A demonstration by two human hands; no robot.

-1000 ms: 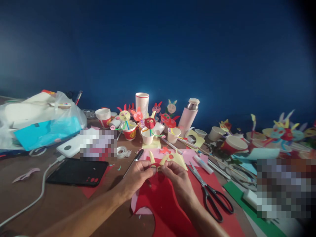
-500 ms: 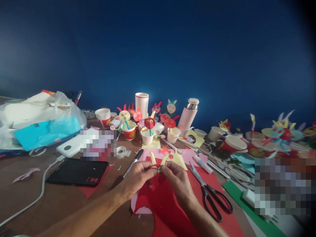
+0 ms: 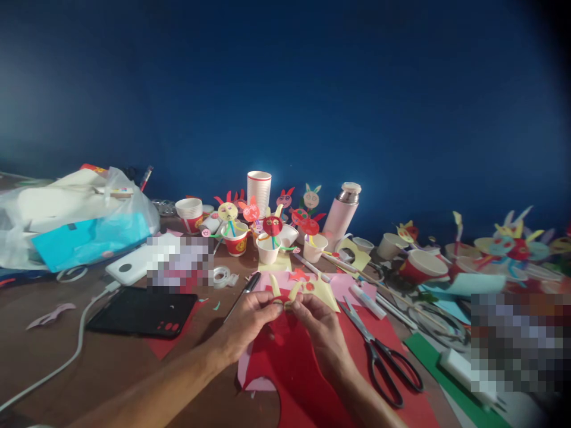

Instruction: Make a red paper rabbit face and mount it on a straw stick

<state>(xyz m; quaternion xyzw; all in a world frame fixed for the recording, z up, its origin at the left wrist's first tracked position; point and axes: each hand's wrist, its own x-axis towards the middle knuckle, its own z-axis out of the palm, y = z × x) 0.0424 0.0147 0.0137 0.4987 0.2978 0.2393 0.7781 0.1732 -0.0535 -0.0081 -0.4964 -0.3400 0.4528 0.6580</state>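
Both hands meet above the red paper [image 3: 294, 368] near the middle of the table. Between them is a small red paper face [image 3: 282, 295] with pale yellow ears [image 3: 294, 289] standing up from its top and yellow eye shapes on its front. My left hand [image 3: 250, 318] pinches its left side between thumb and fingers. My right hand [image 3: 319, 321] pinches the right side in the same way, its thumb near one eye. Black-handled scissors [image 3: 379, 351] lie partly open just right of my right hand. A black marker [image 3: 250, 284] rests beyond my left hand.
Paper cups with paper-faced figures [image 3: 268, 246] stand at the back, beside a pink thermos [image 3: 341, 214]. More cups [image 3: 423, 264] crowd the right. At left lie a black phone case [image 3: 143, 312], a white power bank [image 3: 134, 258], a tape roll [image 3: 222, 276] and a plastic bag [image 3: 134, 205].
The view has shifted slightly, so the table things sit a little lower and further right. A light blue sheet now shows higher at the right. Both hands keep their pinch on the red paper face.
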